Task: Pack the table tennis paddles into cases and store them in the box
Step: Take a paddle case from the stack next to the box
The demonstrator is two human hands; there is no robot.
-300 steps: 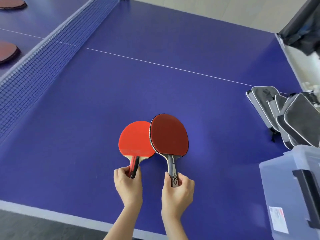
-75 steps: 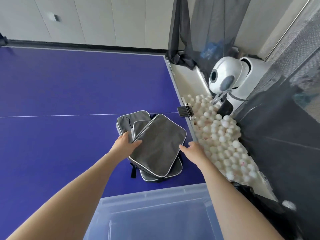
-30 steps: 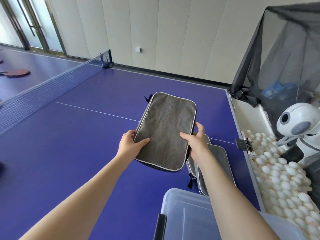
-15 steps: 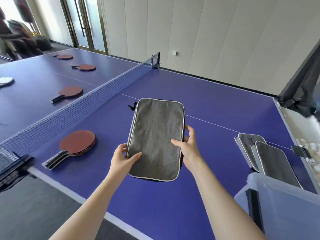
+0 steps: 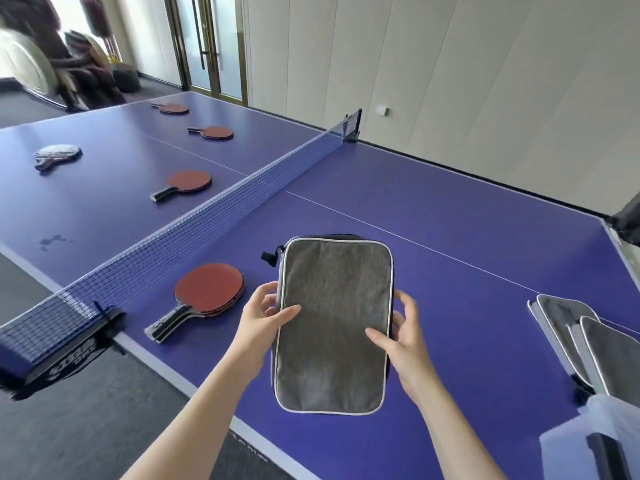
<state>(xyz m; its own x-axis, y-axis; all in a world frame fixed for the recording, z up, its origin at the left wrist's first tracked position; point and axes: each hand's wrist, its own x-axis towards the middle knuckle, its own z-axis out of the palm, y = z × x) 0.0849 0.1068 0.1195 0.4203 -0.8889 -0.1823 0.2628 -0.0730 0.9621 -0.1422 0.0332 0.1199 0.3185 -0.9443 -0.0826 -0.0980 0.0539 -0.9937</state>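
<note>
Since the grey fabric rectangular case with white piping point(image 5: 334, 327) is gripped by its two long edges, with the left hand point(image 5: 261, 323) putting its thumb on top and curling its fingers round the side, and the right hand point(image 5: 403, 337) doing the same on the other edge, I'd guess it's being kept flat so it can go down and get unzipped (the black zip pull point(image 5: 268, 256) sits at the corner nearest the net). It's over the blue table point(image 5: 450, 237) on the near side of the dark mesh net point(image 5: 221, 216), though I can't tell if it touches the surface. The stacked red-rubber paddles with dark handles point(image 5: 207, 289) lie just beside the net on that same side, probably parked there to be handy. The case looks closed and flat, so it's likely empty, but I can't see inside. A pile of matching spare cases point(image 5: 588, 344) lies well away from the net. Only a corner of the clear plastic box point(image 5: 568, 452) shows past them, contents unknown. Other red paddles point(image 5: 188, 178) sit beyond the net.
</note>
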